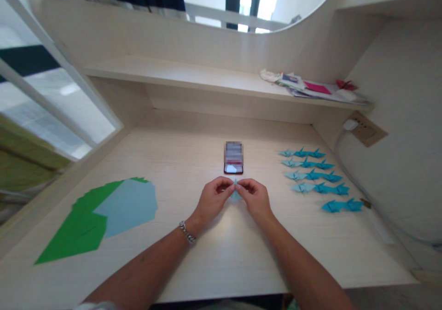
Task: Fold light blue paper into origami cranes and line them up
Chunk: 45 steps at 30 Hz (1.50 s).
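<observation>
A small piece of light blue folded paper (235, 195) is pinched between my two hands at the middle of the desk. My left hand (216, 197) grips it from the left, thumb and fingers pressed together. From the right, my right hand (254, 198) holds it in the same kind of pinch. The two thumbs nearly meet over the paper and hide part of it. Just beyond my fingertips lies a phone (234, 157) with its screen lit. Rows of folded blue paper cranes (312, 175) stand to the right of my right hand.
Fanned green paper sheets (78, 227) and light blue sheets (133, 204) lie on the desk at left. A shelf (193, 77) crosses the back, with papers (307, 86) on its right part. A cable (359, 181) runs from the wall socket (369, 129) along the right side.
</observation>
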### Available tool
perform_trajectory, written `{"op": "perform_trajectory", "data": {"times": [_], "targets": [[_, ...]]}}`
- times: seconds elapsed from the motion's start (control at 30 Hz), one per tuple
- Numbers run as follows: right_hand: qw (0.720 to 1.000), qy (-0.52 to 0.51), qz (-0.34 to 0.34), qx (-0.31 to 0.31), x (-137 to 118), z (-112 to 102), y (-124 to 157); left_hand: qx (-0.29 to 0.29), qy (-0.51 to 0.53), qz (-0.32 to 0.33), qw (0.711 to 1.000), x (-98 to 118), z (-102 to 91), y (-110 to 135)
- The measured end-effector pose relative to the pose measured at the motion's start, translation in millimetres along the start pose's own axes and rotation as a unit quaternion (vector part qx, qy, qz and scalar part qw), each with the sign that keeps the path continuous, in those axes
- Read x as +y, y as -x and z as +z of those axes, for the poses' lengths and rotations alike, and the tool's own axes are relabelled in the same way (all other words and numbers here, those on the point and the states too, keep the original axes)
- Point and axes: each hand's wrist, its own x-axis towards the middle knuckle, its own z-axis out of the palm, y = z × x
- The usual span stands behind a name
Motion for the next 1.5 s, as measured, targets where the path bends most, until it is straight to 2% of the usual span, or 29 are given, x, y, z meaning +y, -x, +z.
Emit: {"op": "perform_trajectory", "data": {"times": [0.27,0.67,1.5], "targets": [[1.000,0.004,-0.010,-0.008,-2.8,0.7,2.4,-0.003,-0.023,0.017,1.000,0.4,0.0,1.1],[1.000,-0.020,0.005,0.024,-1.6,3.4,2.4,-0.005,-0.037,0.025,0.999,2.0,3.4,3.1],[0.996,-0.088,-0.003,0.032,1.6,6.0,1.5,0.010,0.037,0.027,0.999,0.9,7.4,3.6]]}}
